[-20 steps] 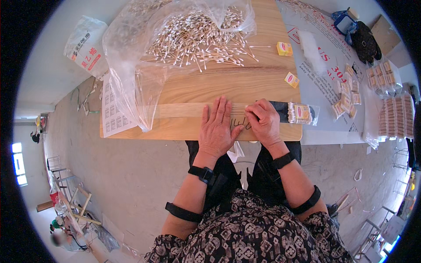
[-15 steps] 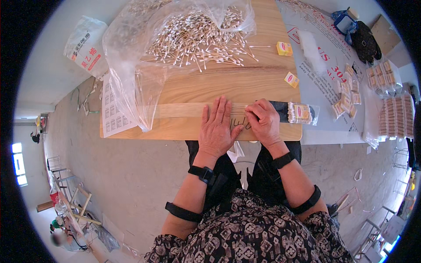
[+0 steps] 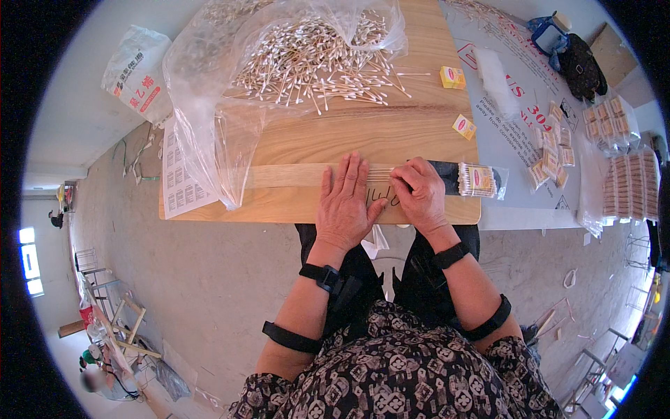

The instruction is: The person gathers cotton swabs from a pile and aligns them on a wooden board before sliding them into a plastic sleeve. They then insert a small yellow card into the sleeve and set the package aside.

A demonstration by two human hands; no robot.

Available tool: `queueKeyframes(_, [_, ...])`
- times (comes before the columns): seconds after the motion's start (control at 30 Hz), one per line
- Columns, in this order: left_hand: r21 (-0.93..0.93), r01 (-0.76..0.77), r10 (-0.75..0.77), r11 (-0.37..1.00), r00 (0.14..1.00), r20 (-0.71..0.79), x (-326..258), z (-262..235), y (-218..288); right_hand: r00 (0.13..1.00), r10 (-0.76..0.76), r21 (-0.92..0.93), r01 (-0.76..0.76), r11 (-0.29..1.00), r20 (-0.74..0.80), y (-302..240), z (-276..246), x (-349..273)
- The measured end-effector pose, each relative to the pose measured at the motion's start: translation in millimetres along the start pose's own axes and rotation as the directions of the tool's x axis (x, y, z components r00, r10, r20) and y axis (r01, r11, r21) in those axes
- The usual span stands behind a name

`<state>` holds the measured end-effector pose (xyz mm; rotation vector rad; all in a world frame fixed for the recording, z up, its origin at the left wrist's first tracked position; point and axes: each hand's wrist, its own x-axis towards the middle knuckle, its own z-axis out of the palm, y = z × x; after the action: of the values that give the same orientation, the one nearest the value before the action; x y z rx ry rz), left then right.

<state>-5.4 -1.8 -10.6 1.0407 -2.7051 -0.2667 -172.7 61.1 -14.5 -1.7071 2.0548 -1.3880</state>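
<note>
My left hand (image 3: 342, 209) lies flat on the wooden table near its front edge, fingers stretched out over a pale strip (image 3: 283, 175). A row of thin cotton swabs (image 3: 379, 174) shows between my two hands. Curled at the right end of that row is my right hand (image 3: 421, 195), thumb and fingertips pressed together. Whatever sits in the pinch is hidden. Just right of it, a small clear pack of cotton swabs (image 3: 478, 179) with a yellow label rests by a dark strip (image 3: 444, 171). Handwritten marks show on the wood between my hands.
Beyond my hands lies a heap of loose cotton swabs (image 3: 314, 59), partly under a clear plastic bag (image 3: 202, 126). Small yellow cards (image 3: 452, 77) are at the table's right side. Farther right, packed swabs (image 3: 631, 185) and a black bag (image 3: 583, 73) are on a grey sheet (image 3: 513, 199).
</note>
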Motion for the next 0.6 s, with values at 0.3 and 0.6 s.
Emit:
queueKeyframes(0.3, [0.002,0.006,-0.006,1.000,1.000,0.012,-0.5,0.5,0.0,0.999,0.038,0.007,-0.039,0.999,0.029,-2.0,-1.3,-0.3])
queueKeyframes(0.6, [-0.004,0.000,0.000,1.000,1.000,0.000,0.4,-0.7,0.5,0.999,0.026,-0.008,-0.025,1.000,0.040,-0.3,-1.5,-0.1])
